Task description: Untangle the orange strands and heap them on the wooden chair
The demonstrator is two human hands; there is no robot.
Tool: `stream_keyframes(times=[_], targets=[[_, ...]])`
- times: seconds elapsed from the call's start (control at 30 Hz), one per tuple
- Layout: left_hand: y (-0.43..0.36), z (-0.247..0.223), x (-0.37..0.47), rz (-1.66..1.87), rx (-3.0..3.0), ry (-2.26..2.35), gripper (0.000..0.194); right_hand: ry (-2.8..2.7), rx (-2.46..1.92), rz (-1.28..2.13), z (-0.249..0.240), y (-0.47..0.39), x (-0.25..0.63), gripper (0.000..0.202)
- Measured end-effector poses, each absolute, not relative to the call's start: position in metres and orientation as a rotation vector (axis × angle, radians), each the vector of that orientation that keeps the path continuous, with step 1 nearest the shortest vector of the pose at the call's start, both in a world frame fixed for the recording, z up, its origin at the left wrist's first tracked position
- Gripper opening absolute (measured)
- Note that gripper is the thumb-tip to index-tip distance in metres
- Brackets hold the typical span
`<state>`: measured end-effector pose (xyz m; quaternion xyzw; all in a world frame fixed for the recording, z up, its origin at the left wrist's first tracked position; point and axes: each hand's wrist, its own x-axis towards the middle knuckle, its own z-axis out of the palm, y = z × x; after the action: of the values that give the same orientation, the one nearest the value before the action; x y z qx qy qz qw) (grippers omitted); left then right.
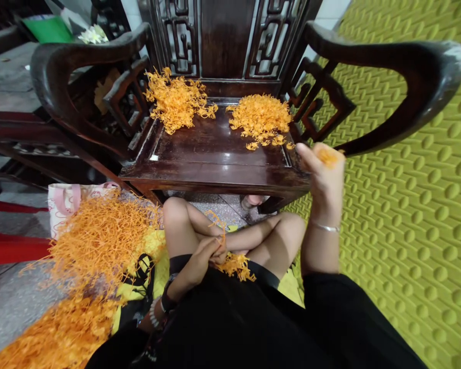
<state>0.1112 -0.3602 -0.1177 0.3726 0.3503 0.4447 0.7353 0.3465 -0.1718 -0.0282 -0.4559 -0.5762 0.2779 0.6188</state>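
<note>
My left hand (209,253) is low over my lap, fingers closed on a thin orange strand (223,237) that sticks up from them. A small bunch of orange spidery pieces (238,266) lies in my lap beside it. Raised at the right front corner of the chair seat, my right hand (324,166) is curled, with a blurred orange piece (328,158) showing at it. On the seat (215,154) rest two heaps of orange curled pieces, a left heap (178,102) and a right heap (261,117), the right one nearer my right hand.
Dark wooden armrests (418,92) curve around both sides of the seat. To my left lie a big tangle of orange strands (103,236) and another orange pile (61,333), beside a white bag with pink handles (63,205). Yellow bumpy matting (407,230) covers the right side.
</note>
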Motion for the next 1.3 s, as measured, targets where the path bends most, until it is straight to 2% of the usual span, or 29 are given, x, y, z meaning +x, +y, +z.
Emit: stream_keyframes(times=[0.1, 0.27, 0.4, 0.5, 0.63, 0.7, 0.77, 0.9, 1.03, 1.17, 1.3], targets=[[-0.356, -0.116, 0.110, 1.001, 0.810, 0.781, 0.054, -1.452, -1.297, 0.405, -0.052, -0.102, 0.341, 0.060], [-0.349, -0.117, 0.105, 1.013, 0.723, 0.887, 0.061, -1.528, -1.431, 0.424, -0.085, -0.046, 0.351, 0.080], [-0.341, -0.120, 0.104, 1.084, 0.655, 0.932, 0.063, -1.516, -1.248, 0.317, -0.087, -0.101, 0.341, 0.060], [-0.334, -0.119, 0.109, 1.058, 0.644, 0.918, 0.063, -1.802, -1.024, 0.724, -0.086, -0.169, 0.324, 0.042], [-0.329, -0.118, 0.120, 0.859, 0.760, 0.900, 0.058, -2.137, -0.685, 1.396, -0.102, -0.240, 0.294, 0.061], [-0.329, -0.119, 0.126, 0.777, 0.795, 0.934, 0.057, -2.044, -0.527, 1.767, -0.113, -0.261, 0.279, 0.056], [-0.329, -0.122, 0.129, 0.780, 0.788, 0.986, 0.055, -1.747, -0.538, 1.993, -0.122, -0.274, 0.266, 0.053], [-0.322, -0.130, 0.126, 0.905, 0.727, 1.061, 0.053, -1.317, -0.802, 1.809, -0.129, -0.279, 0.253, 0.046], [-0.308, -0.140, 0.118, 0.919, 0.886, 1.049, 0.040, -1.151, -0.785, 1.777, -0.125, -0.263, 0.258, 0.044], [-0.304, -0.146, 0.113, 0.962, 0.869, 1.090, 0.045, -1.118, -0.721, 1.759, -0.116, -0.252, 0.272, 0.044], [-0.308, -0.144, 0.111, 1.089, 0.819, 1.063, 0.052, -1.205, -0.701, 1.887, -0.117, -0.259, 0.279, 0.044]])
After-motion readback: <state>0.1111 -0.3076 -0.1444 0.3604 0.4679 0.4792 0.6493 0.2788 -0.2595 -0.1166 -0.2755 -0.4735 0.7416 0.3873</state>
